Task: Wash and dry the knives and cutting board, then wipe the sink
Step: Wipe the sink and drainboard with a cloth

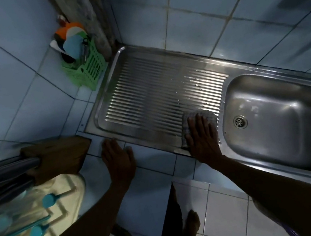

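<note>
head view, looking down: my right hand lies flat with straight fingers pressing a checked cloth onto the near corner of the ridged draining board, just beside the basin. my left hand rests open, palm down, on the tiled counter at the sink's front edge, gripping nothing.

the cloth looks thin, soft and probably damp, so i judge it will bunch under my palm and drag over the ridges; flat pressure near its middle should keep it spread. the steel looks slick, with water glinting on the far ridges by the basin.

further left, the wooden cutting board stands in the drying rack, next to striped grey things i can't make out. i can't pick out the knives. a green basket of utensils sits in the back corner.
</note>
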